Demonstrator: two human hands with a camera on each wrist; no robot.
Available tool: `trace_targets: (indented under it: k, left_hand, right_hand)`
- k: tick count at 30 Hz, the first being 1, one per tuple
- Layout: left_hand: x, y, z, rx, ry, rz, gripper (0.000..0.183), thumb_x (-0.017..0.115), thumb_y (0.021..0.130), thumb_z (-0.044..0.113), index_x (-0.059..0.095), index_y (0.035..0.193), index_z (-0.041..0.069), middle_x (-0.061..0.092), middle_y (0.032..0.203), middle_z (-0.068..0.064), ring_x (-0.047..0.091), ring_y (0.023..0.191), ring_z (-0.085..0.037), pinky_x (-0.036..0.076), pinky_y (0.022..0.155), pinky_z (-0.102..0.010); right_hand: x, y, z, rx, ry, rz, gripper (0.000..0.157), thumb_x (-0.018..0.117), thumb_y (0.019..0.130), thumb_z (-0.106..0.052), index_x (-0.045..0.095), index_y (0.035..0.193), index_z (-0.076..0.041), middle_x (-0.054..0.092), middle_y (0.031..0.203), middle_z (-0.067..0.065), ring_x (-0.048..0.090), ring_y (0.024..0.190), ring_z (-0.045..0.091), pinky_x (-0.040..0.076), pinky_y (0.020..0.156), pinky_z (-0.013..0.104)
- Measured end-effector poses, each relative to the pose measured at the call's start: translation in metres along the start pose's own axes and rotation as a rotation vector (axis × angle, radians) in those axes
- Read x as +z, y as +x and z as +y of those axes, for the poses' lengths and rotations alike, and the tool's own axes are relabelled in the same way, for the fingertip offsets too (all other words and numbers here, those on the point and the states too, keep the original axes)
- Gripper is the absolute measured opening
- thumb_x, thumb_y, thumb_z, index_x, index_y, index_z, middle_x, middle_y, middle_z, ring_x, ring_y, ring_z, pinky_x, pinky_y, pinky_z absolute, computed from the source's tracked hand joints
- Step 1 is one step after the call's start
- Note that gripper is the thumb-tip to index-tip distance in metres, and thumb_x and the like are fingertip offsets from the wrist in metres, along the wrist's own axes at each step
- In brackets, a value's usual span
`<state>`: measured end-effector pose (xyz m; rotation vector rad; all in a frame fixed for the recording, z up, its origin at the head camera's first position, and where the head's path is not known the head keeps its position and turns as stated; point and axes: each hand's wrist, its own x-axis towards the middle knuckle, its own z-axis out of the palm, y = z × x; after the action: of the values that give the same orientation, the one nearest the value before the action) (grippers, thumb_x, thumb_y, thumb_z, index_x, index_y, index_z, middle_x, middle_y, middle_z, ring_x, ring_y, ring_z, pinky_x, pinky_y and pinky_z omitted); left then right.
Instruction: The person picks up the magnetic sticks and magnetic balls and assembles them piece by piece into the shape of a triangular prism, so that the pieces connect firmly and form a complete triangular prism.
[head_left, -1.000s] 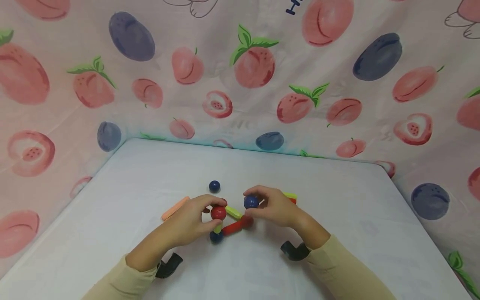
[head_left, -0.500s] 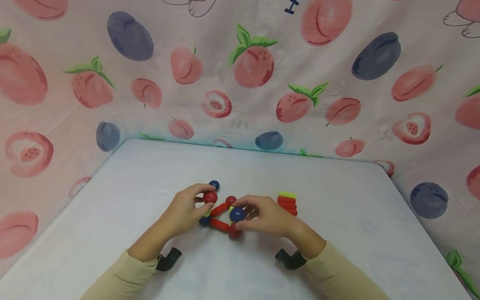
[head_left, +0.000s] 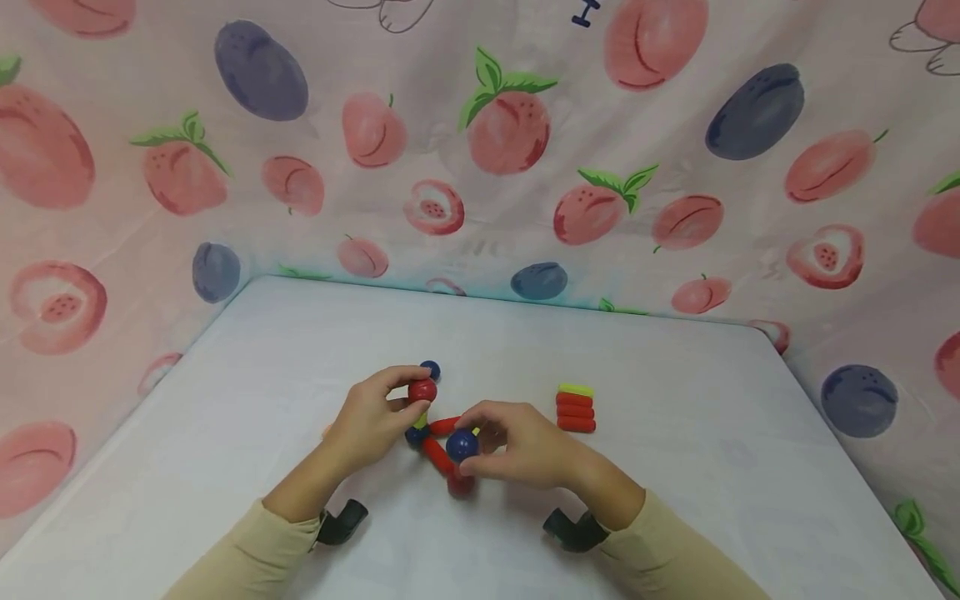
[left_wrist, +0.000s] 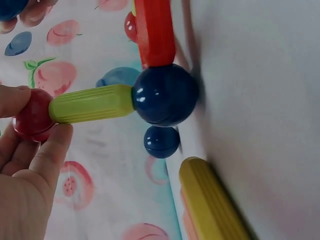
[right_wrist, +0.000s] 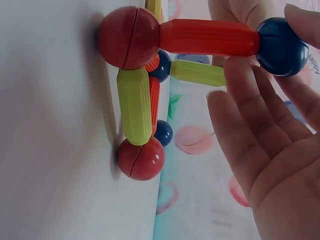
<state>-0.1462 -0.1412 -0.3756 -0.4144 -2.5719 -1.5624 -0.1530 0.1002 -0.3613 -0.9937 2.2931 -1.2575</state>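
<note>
My left hand [head_left: 375, 421] pinches a red ball [left_wrist: 32, 115] at the top of a yellow-green rod [left_wrist: 92, 104]. That rod stands on a dark blue ball [left_wrist: 165, 95] low on the table. My right hand [head_left: 525, 446] pinches another blue ball [right_wrist: 282, 47], which caps a red rod [right_wrist: 210, 37] rising from a red ball [right_wrist: 128, 37]. These uprights belong to one magnetic-looking frame, whose base joins balls with red rods and a green rod [right_wrist: 134, 106]. A further red ball [right_wrist: 141, 158] forms a base corner, hidden behind my right hand in the head view.
A loose blue ball [head_left: 431, 370] lies just beyond my left fingertips. To the right, a yellow-green rod [head_left: 576, 389] and several red rods [head_left: 575, 412] lie side by side. A yellow rod [left_wrist: 212, 200] lies near my left hand. Fruit-printed cloth [head_left: 480, 200] hangs behind the white table [head_left: 675, 500].
The frame has shifted left and turned, its right side swinging toward me. My left hand moved away and left, my right hand left and nearer. Both keep their balls, and the rod row is uncovered.
</note>
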Motion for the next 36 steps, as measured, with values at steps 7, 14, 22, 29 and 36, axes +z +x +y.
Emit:
trace_targets:
  k: [7, 14, 22, 29, 36]
  left_hand:
    - [-0.002, 0.002, -0.004, -0.012, 0.005, 0.014, 0.039, 0.071, 0.091, 0.002, 0.062, 0.129, 0.001, 0.062, 0.129, -0.013, 0.059, 0.122, -0.03, 0.053, 0.089, -0.033]
    - [-0.004, 0.003, -0.005, -0.01, -0.008, 0.007, 0.04, 0.072, 0.091, 0.004, 0.061, 0.129, 0.0, 0.063, 0.127, -0.013, 0.06, 0.119, -0.029, 0.052, 0.092, -0.034]
    - [-0.005, 0.003, -0.005, 0.041, 0.055, 0.071, 0.033, 0.076, 0.089, 0.007, 0.067, 0.121, 0.003, 0.067, 0.119, -0.01, 0.064, 0.108, -0.025, 0.055, 0.089, -0.035]
    - [-0.003, 0.001, -0.004, 0.028, 0.069, 0.057, 0.035, 0.076, 0.089, 0.005, 0.066, 0.122, 0.0, 0.066, 0.115, -0.013, 0.068, 0.099, -0.029, 0.057, 0.085, -0.035]
    - [-0.004, 0.0, -0.002, -0.007, 0.083, 0.05, 0.036, 0.075, 0.09, 0.006, 0.064, 0.124, 0.0, 0.065, 0.117, -0.014, 0.069, 0.098, -0.029, 0.057, 0.085, -0.036]
  right_hand:
    - [0.0, -0.001, 0.001, 0.01, 0.006, -0.004, 0.042, 0.078, 0.089, -0.026, 0.064, 0.125, -0.009, 0.067, 0.111, -0.008, 0.065, 0.095, 0.008, 0.055, 0.089, 0.042]
    - [0.0, -0.002, 0.001, 0.013, -0.017, 0.005, 0.043, 0.078, 0.089, -0.027, 0.064, 0.126, -0.008, 0.067, 0.111, -0.008, 0.064, 0.096, 0.01, 0.056, 0.088, 0.04]
    - [-0.003, -0.004, 0.002, 0.003, -0.023, 0.019, 0.041, 0.078, 0.089, -0.026, 0.065, 0.125, -0.01, 0.068, 0.112, -0.009, 0.064, 0.097, 0.008, 0.056, 0.087, 0.037]
    - [-0.025, -0.023, 0.02, -0.008, -0.039, 0.136, 0.036, 0.077, 0.089, -0.017, 0.066, 0.122, -0.009, 0.068, 0.115, 0.007, 0.064, 0.103, 0.017, 0.055, 0.09, 0.04]
    - [-0.051, -0.049, 0.055, 0.098, -0.12, 0.224, 0.036, 0.077, 0.09, -0.018, 0.064, 0.121, -0.005, 0.067, 0.117, 0.012, 0.064, 0.108, 0.027, 0.052, 0.095, 0.048]
